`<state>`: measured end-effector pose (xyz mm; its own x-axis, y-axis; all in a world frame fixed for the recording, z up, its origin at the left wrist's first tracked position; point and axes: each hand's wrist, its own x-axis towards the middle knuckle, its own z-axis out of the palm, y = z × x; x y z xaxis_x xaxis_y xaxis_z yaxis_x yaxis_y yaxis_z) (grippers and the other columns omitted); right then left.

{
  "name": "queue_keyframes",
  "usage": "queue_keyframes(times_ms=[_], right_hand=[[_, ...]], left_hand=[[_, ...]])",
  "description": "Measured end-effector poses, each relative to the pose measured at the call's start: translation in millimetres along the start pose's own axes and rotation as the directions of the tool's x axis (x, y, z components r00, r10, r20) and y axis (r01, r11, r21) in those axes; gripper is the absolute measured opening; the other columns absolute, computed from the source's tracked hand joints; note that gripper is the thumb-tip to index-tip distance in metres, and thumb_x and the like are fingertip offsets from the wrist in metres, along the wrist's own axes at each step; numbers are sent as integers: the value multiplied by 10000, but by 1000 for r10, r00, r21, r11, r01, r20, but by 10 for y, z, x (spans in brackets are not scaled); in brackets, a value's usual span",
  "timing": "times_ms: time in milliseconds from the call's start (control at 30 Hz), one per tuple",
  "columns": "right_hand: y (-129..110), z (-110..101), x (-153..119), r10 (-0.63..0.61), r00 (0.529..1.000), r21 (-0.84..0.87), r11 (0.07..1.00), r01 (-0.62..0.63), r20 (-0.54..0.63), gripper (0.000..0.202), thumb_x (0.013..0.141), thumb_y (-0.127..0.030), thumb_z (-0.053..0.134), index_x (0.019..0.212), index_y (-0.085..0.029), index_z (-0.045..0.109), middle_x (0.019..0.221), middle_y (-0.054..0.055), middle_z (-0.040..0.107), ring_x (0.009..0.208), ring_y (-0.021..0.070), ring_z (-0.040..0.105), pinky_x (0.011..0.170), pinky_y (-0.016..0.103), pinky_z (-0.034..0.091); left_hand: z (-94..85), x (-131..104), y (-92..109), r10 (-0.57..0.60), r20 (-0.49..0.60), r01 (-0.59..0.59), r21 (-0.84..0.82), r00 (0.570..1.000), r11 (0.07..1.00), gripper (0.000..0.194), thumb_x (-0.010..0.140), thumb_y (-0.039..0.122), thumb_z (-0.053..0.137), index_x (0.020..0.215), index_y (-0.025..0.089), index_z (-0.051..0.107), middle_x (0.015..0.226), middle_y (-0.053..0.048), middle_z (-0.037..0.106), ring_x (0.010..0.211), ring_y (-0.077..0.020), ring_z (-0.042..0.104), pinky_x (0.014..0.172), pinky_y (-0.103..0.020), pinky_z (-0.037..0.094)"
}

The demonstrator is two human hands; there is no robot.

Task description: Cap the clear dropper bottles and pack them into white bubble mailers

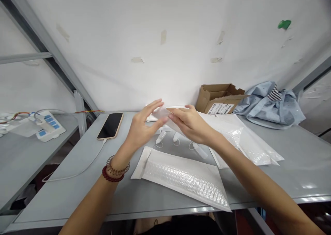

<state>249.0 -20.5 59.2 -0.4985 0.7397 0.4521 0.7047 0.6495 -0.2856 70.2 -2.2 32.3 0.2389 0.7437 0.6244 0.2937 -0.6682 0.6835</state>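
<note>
My left hand (144,124) and my right hand (190,124) are raised over the grey table, with a thin translucent white piece (162,113) between them. The right fingers are pressed together at its right side. The left fingers and thumb stand apart around its left side. Below the hands lie several small white bottles with looped strings, such as one small bottle (160,137) and another small bottle (200,151). Nearer the front edge a white bubble mailer (181,174) lies flat.
A phone (110,125) with a white cable lies left. More bubble mailers (248,138) are on the right, near an open cardboard box (219,99) and a light blue cloth (274,105). A power strip (51,126) sits on the far-left table (26,152).
</note>
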Motion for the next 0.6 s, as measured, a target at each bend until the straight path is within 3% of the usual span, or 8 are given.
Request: queue_keyframes(times_ms=[100, 133, 200, 267, 400, 500, 567, 600], right_hand=[[46, -110, 6, -18, 997, 116, 993, 10, 72, 344, 980, -309, 367, 786, -162, 610, 599, -19, 564, 526, 98, 464, 580, 238, 341], [57, -118, -1, 16, 999, 95, 995, -19, 34, 327, 963, -304, 412, 749, -157, 612, 580, -19, 549, 513, 94, 443, 551, 234, 316], [66, -121, -31, 88, 995, 18, 996, -87, -53, 263, 925, -295, 490, 764, -147, 637, 595, -4, 571, 529, 100, 453, 548, 238, 303], [71, -144, -73, 148, 986, -12, 989, -149, -76, 235, 909, -293, 510, 799, -146, 656, 627, 10, 605, 548, 106, 480, 554, 241, 311], [227, -313, -157, 257, 965, -25, 966, -259, -45, 260, 906, -240, 464, 740, -158, 647, 581, -1, 590, 522, 102, 485, 540, 239, 324], [566, -444, -278, 392, 919, -188, 900, -394, -51, 349, 933, -341, 398, 749, -154, 628, 617, 33, 605, 561, 135, 524, 553, 264, 349], [837, -452, -422, 469, 881, -380, 827, -413, 65, 443, 940, -455, 326, 835, -151, 630, 740, 81, 647, 666, 180, 581, 589, 288, 381], [959, -425, -508, 474, 873, -408, 825, -392, 119, 408, 905, -479, 393, 906, -150, 635, 848, 104, 666, 757, 207, 605, 632, 301, 402]], left_hand=[[51, -58, 14, -47, 86, 38, 98, 995, 994, 266, 821, 362, 622, 1041, 219, 664, 954, -22, 700, 909, -189, 624, 809, -270, 466], [65, -72, 23, -93, 97, 83, 103, 991, 991, 191, 837, 356, 600, 926, 210, 685, 780, 5, 674, 745, -161, 605, 690, -245, 455], [78, -88, 43, -164, 104, 156, 83, 981, 984, 243, 859, 354, 563, 710, 190, 662, 564, 38, 539, 538, -119, 477, 521, -230, 359], [68, -89, 57, -189, 84, 184, 58, 978, 981, 306, 864, 360, 546, 626, 182, 621, 518, 43, 463, 495, -109, 403, 474, -236, 295], [-16, -52, 20, -264, 11, 264, -48, 964, 963, 276, 819, 368, 597, 615, 182, 617, 522, 37, 470, 509, -116, 413, 475, -231, 307], [-111, -6, -80, -373, -46, 355, -215, 927, 910, 224, 756, 359, 660, 620, 182, 641, 552, 32, 535, 538, -124, 466, 503, -229, 362], [-172, 25, -152, -456, -85, 407, -329, 886, 852, 185, 711, 342, 692, 620, 187, 652, 572, 30, 581, 564, -135, 508, 543, -236, 415], [-196, 38, -183, -486, -108, 419, -368, 867, 830, 171, 692, 335, 704, 616, 191, 653, 569, 33, 593, 572, -138, 523, 562, -239, 434]])
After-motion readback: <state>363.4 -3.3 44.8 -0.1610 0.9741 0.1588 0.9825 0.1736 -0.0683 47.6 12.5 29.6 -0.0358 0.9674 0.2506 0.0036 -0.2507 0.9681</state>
